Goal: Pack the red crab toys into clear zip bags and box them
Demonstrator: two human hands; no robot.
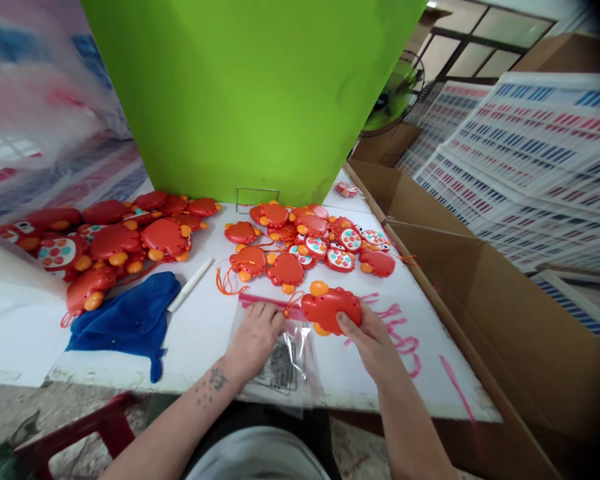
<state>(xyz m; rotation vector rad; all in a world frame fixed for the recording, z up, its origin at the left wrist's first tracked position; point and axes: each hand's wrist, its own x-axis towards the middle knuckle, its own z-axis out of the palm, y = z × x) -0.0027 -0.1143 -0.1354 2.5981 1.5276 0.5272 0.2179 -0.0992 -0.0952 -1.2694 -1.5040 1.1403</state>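
My right hand (375, 337) grips a red toy (330, 310) with a scalloped edge and orange feet, plain back upward, thumb on top. An orange cord loop (293, 303) trails from the toy's left side. My left hand (257, 337) is closed at the pink zip edge of a clear plastic bag (303, 367), which lies flat on the white table and bears dark printing. Its fingertips are partly hidden. Just beyond the hands sits a pile of similar red toys (286, 269), some showing white faces with coloured buttons.
On the left lie more red toys (113, 241), a blue cloth pouch (130, 317) and a white pen (193, 283). A green panel (260, 100) stands at the back with a wire stand (237, 200) before it. Along the right edge is an open cardboard box (445, 287); pink marks stain the tabletop.
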